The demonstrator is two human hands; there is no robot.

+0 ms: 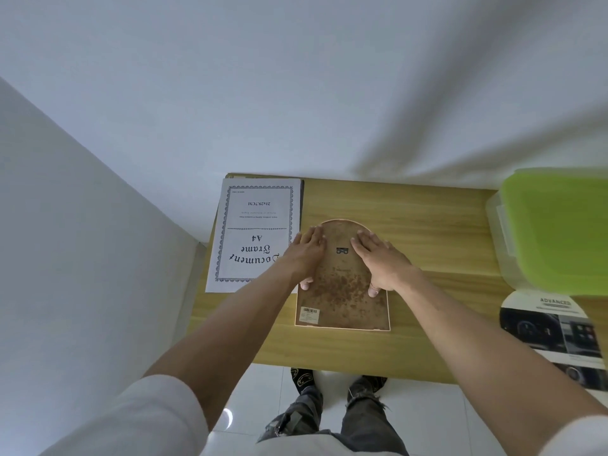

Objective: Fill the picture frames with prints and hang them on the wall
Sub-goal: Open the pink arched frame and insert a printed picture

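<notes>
- I am working at the pale wood-grain table (427, 232), standing against the white wall (296, 77); one table, one wall where the hanging is to be done, no hook or nail showing on it.
- At the table's right edge a clear plastic storage box with a lime-green lid (556, 225) is sitting, one only; contents hidden.
- At the far left of the table the white A4 document-frame insert sheet with a dark ornamental border (256, 232) is lying flat, its print upside down to me. A dark edge is showing along its right side, so I am judging it is resting on a second frame, but I cannot confirm.
- The arch-topped picture frame with a pale wooden rim and mottled brown fibreboard back (342, 291) is lying face down in the middle of the table, just right of the sheet. Count: one frame certain.
- Handling judgement: the backing is looking stiff and light; any glazing on the hidden face would be fragile, so I am planning to lift by the rim at both long sides, not by the board.
- One glossy printed brochure (552, 327) is lying at the near right, under the box's corner.
- My left hand (304, 255) is pressing flat on the frame's left edge, fingers straight, thumb at the rim.
- My right hand (381, 258) is pressing flat on the backing, fingers extended, thumb tip down on the board.
- One small black metal sawtooth hanger (342, 251) is sitting between my hands.
- One white barcode label (310, 314) is sitting at the near left corner.
</notes>
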